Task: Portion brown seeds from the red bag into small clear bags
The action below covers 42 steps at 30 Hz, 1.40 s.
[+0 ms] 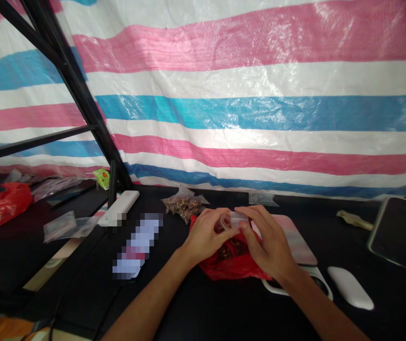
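Observation:
Both my hands meet over a red plastic bag (pixel 232 267) of dark brown dried bits on the black table. My left hand (pixel 205 237) and my right hand (pixel 267 241) pinch a small clear plastic bag (pixel 234 219) between their fingertips, held just above the red bag. Behind my hands lie a few small clear bags filled with the brown bits (pixel 185 204). An empty clear bag (pixel 262 198) lies further back, near the striped tarp.
A white mouse (pixel 350 287) and a pink mouse pad (pixel 295 239) lie to the right, with a dark tablet (pixel 400 239) beyond. To the left are a white box (pixel 119 207), loose clear bags (pixel 66 226), another red bag (pixel 0 206) and a black metal frame (pixel 82 94).

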Motion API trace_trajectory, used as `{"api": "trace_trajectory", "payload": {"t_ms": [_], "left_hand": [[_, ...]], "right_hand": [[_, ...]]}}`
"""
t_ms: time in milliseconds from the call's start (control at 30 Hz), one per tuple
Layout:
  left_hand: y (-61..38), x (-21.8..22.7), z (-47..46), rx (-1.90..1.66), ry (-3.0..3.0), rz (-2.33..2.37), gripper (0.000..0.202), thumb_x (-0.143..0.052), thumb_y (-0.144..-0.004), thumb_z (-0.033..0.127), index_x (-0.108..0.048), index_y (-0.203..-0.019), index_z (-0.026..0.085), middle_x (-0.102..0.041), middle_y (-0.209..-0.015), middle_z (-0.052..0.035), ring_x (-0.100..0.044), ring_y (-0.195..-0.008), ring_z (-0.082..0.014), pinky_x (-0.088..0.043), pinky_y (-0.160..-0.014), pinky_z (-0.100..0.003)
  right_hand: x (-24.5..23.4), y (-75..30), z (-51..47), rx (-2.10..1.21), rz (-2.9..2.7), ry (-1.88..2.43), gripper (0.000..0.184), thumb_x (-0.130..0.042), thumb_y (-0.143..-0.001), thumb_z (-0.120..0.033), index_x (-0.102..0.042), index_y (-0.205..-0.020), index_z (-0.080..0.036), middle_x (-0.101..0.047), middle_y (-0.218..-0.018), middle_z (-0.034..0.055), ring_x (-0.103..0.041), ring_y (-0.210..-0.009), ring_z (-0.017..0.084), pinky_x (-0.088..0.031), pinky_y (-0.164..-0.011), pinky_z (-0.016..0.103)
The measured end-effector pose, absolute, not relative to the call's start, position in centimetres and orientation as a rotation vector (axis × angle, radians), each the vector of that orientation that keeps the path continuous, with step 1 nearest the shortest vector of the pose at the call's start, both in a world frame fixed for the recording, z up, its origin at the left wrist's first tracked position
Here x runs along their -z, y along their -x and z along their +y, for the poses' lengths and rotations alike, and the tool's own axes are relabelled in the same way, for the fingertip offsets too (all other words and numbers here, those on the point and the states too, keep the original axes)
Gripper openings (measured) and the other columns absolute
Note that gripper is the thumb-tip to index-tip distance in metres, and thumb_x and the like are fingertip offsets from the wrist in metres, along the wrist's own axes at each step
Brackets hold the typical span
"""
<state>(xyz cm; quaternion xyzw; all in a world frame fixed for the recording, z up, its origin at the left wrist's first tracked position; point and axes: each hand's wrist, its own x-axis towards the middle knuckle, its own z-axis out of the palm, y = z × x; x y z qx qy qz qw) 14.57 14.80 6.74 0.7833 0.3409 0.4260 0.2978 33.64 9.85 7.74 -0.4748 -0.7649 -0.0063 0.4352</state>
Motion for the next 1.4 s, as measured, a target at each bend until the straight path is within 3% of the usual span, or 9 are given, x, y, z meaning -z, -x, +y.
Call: {"api": "trace_trajectory", "payload": {"t_ms": [200,400,500,667,833,1100,1400], "left_hand": [[-14.3,-7.1,15.1,-1.273,-1.848,0.96,0.026,-0.069,-0.09,0.035,-0.071,-0.114,0.025,-0.076,-0.095,-0.0051,-0.067,-0.087,-0.0232,-0.049,-0.084,-0.032],[-13.4,-7.4,16.2,-1.372,-1.808,0.999,0.021,-0.057,-0.098,0.039,-0.063,-0.109,0.022,-0.072,-0.091,-0.0026,-0.065,-0.08,-0.0171,-0.048,-0.077,-0.027],[-12.8,-7.6,16.6,-1.258,-1.887,1.06,0.021,-0.054,-0.1,0.041,-0.06,-0.107,0.022,-0.069,-0.089,-0.001,-0.064,-0.077,-0.016,-0.047,-0.073,-0.027],[-11.7,-7.8,16.7,-0.851,-2.177,1.171,0.023,-0.067,-0.089,0.042,-0.056,-0.096,0.023,-0.063,-0.083,0.001,-0.057,-0.072,-0.017,-0.042,-0.067,-0.029],[-10.8,-7.7,17.0,-0.556,-2.242,1.152,0.026,-0.075,-0.076,0.028,-0.054,-0.089,0.022,-0.06,-0.08,0.0015,-0.053,-0.069,-0.0165,-0.036,-0.062,-0.028],[-11.2,-6.9,17.6,-0.758,-1.847,0.993,0.018,-0.059,-0.075,0.009,-0.051,-0.088,0.02,-0.051,-0.076,0.0052,-0.047,-0.069,-0.0118,-0.037,-0.064,-0.025],[-11.9,-7.4,17.3,-0.758,-1.582,0.929,0.008,-0.051,-0.076,0.012,-0.049,-0.078,0.02,-0.048,-0.075,0.0045,-0.046,-0.07,-0.0121,-0.037,-0.066,-0.025]], "right_hand": [[-8.3,-34.3,9.9,0.022,-1.721,1.149,0.024,-0.047,-0.104,-0.026,-0.06,-0.124,-0.025,-0.065,-0.114,0.009,-0.063,-0.107,0.025,-0.051,-0.091,0.04],[-9.1,-34.4,9.6,-0.15,-2.222,1.091,0.021,-0.049,-0.103,-0.023,-0.064,-0.117,-0.025,-0.069,-0.11,0.0065,-0.062,-0.103,0.025,-0.047,-0.094,0.041],[-8.8,-33.5,9.4,-0.207,-2.389,1.228,0.017,-0.055,-0.098,-0.017,-0.068,-0.108,-0.025,-0.07,-0.104,0.0055,-0.06,-0.099,0.025,-0.045,-0.092,0.043],[-7.7,-32.9,9.6,-0.16,-2.385,1.375,0.024,-0.054,-0.093,-0.007,-0.067,-0.107,-0.023,-0.068,-0.107,0.0062,-0.059,-0.101,0.026,-0.043,-0.096,0.044],[-6.4,-33.1,10.2,-0.069,-2.344,1.486,0.027,-0.052,-0.097,-0.009,-0.064,-0.12,-0.018,-0.066,-0.114,0.0109,-0.062,-0.103,0.026,-0.046,-0.093,0.041],[-5.6,-32.6,10.2,0.046,-2.354,1.502,0.031,-0.06,-0.097,-0.015,-0.064,-0.127,-0.021,-0.068,-0.122,0.0092,-0.065,-0.108,0.027,-0.042,-0.096,0.044],[-6.2,-31.8,9.6,0.058,-2.271,1.54,0.027,-0.065,-0.093,-0.016,-0.067,-0.12,-0.018,-0.072,-0.114,0.0093,-0.063,-0.107,0.028,-0.039,-0.095,0.043]]}}
